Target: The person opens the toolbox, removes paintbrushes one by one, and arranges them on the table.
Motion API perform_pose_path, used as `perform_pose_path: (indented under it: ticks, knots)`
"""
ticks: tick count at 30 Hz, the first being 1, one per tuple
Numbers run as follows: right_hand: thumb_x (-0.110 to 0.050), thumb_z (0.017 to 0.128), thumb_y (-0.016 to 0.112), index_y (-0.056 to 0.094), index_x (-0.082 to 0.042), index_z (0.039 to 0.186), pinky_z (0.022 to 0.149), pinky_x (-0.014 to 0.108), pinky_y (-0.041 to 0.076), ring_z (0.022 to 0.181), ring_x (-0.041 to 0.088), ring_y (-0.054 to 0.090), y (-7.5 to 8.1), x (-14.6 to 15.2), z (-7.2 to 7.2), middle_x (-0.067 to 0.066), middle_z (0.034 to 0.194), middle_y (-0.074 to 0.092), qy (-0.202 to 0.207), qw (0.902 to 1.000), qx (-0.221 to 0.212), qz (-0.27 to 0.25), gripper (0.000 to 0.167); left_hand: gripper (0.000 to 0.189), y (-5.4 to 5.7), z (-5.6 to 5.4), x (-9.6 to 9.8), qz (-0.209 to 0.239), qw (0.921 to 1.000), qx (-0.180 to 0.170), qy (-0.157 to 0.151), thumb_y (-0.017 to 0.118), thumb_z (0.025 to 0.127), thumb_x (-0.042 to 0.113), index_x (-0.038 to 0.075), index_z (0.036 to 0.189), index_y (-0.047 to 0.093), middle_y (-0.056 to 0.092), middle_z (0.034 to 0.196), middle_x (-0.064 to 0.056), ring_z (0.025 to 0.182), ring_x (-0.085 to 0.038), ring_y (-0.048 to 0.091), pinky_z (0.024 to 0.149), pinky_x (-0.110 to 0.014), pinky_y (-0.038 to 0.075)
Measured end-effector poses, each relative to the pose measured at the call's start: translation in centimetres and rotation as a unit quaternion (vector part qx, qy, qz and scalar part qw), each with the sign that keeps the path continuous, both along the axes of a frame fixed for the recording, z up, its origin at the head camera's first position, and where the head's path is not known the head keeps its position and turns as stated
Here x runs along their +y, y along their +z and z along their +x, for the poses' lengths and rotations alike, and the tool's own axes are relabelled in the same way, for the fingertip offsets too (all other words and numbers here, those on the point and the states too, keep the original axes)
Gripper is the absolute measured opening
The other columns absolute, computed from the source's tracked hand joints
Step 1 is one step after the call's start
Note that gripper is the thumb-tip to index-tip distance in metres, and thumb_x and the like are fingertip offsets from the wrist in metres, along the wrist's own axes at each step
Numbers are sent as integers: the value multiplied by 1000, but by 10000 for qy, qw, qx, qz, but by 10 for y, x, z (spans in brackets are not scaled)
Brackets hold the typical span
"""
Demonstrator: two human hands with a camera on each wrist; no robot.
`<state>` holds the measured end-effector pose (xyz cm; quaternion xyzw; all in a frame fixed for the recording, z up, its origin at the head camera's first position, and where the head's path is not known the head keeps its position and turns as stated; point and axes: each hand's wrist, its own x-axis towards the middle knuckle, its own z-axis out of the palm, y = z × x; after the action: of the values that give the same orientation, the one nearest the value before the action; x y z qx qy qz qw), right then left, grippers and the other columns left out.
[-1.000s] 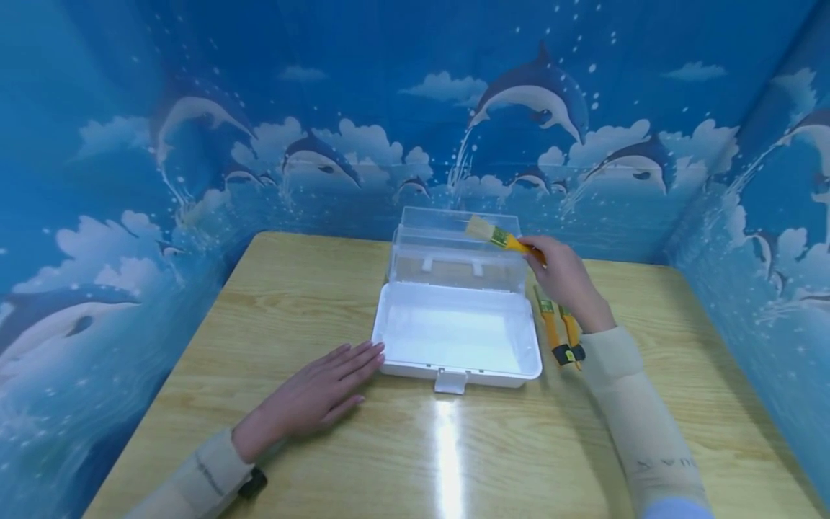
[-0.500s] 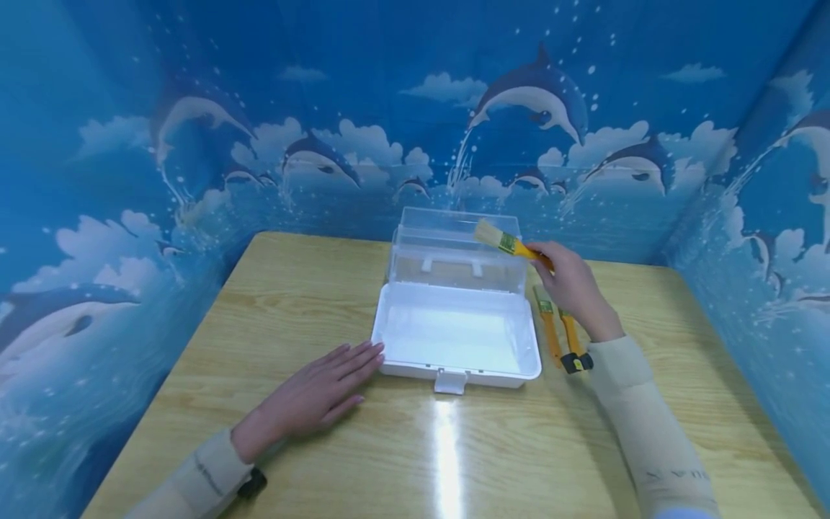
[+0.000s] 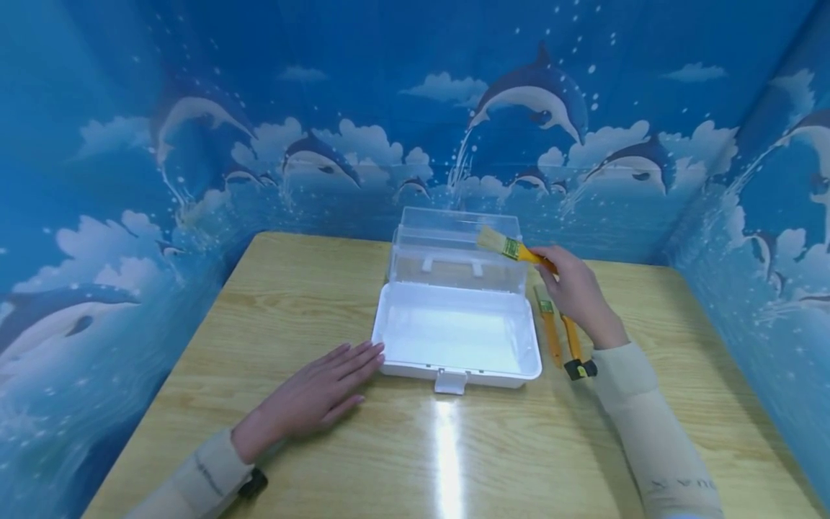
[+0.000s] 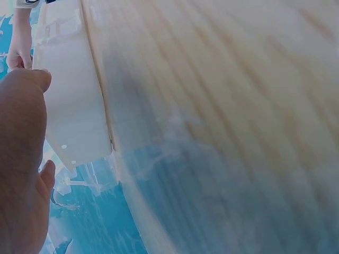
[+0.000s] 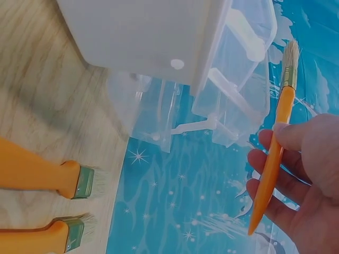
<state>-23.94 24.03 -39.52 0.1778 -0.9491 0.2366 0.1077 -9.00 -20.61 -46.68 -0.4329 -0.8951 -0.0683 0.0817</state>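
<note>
My right hand [image 3: 577, 292] pinches the orange handle of a paintbrush [image 3: 512, 249] between thumb and fingers. In the head view its pale bristles point left, in front of the clear raised lid [image 3: 457, 249]. The right wrist view shows this paintbrush [image 5: 280, 121] edge-on in the hand [image 5: 307, 164]. A white plastic box [image 3: 454, 328] stands with its lid up and nothing inside. My left hand [image 3: 318, 393] lies flat with straight fingers, fingertips at the box's front left corner. In the left wrist view the hand [image 4: 24, 159] is beside the box's white wall [image 4: 71, 90].
Two more orange-handled paintbrushes [image 3: 550, 331] [image 5: 42, 174] lie on the wooden table [image 3: 305, 288], right of the box. A latch [image 3: 450, 382] hangs off the box's front edge. Blue dolphin-print cloth [image 3: 363, 86] encloses the table at the back and sides.
My right hand has drawn slightly right and toward me, carrying the paintbrush with it. The left hand and the box have stayed in place.
</note>
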Motion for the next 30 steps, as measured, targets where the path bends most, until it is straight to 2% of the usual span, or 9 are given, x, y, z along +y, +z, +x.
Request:
perform_pose_path:
  ticks: [8, 13, 18, 23, 30]
  knots:
    - [-2, 103, 57, 57, -2, 140, 96, 58, 56, 117, 40, 60, -1, 4, 5, 22, 133, 61, -22, 10000, -58, -6, 37, 69, 0, 0, 1, 6, 10000, -9, -6, 55, 104, 33, 12, 162, 24, 19, 170, -3, 155, -21, 23, 129, -38, 16]
    - [-2, 103, 56, 56, -2, 142, 98, 59, 54, 119, 41, 59, 2, 6, 10, 22, 135, 60, -193, 9996, -215, 48, 39, 69, 1, 1, 1, -24, 10000, -47, 11, 55, 104, 33, 12, 162, 23, 18, 170, -3, 156, -22, 23, 128, -40, 20]
    - [-2, 103, 57, 57, -2, 141, 95, 58, 56, 117, 40, 60, -2, 10, 11, 23, 133, 61, -161, 9998, -134, 57, 38, 70, 0, 0, 1, -22, 10000, -8, -29, 55, 104, 33, 11, 162, 23, 18, 171, -4, 156, -22, 22, 128, -42, 21]
    - [-1, 103, 57, 57, 0, 140, 93, 57, 57, 117, 41, 60, -5, 15, 13, 24, 133, 61, -79, 9999, -82, 0, 37, 71, -1, -1, 0, 37, 9999, 114, -80, 57, 103, 33, 11, 162, 24, 20, 170, -5, 155, -23, 24, 129, -37, 16]
    - [-2, 103, 56, 57, 1, 140, 93, 57, 57, 119, 42, 60, -7, 18, 16, 25, 135, 60, -109, 9999, -5, 10, 37, 71, -3, -1, 0, -6, 10000, 56, -29, 56, 104, 34, 12, 163, 23, 18, 171, -3, 156, -21, 22, 129, -37, 15]
